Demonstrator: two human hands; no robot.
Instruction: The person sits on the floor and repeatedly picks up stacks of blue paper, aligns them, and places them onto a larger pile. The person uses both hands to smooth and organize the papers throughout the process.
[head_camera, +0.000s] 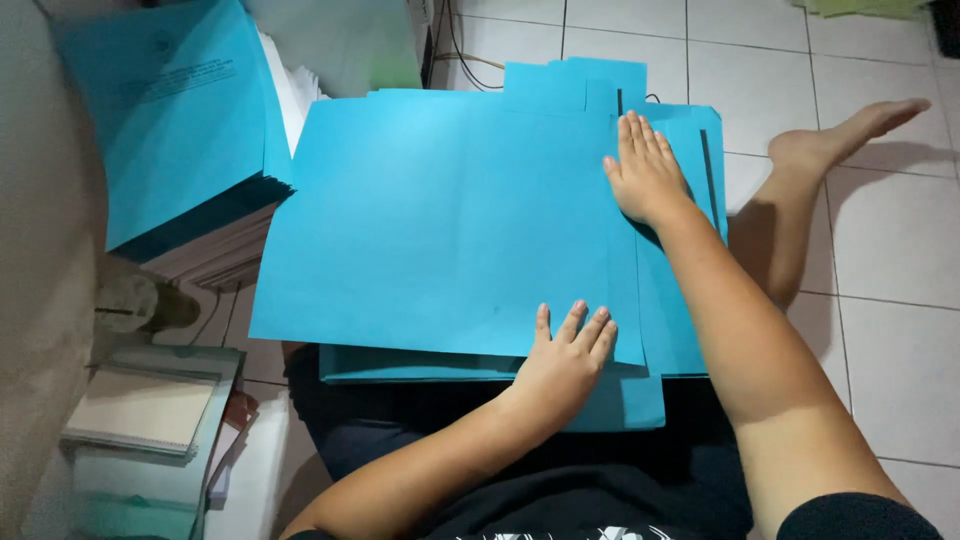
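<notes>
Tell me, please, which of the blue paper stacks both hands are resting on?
The stack on the lap: the left hand and right hand lie flat on its top sheet. The other stack stands untouched at upper left.

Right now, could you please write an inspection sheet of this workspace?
Surface: white tiled floor; sheets rest on the person's lap.
Job's things: large blue sheet on top of more blue sheets.
Clutter: blue-covered paper stack at left; notebook lower left.
Hands: left hand flat on near edge; right hand flat on far right, fingers spread.
Cables: cable on floor, top.
Surroundings: bare foot at right.
</notes>
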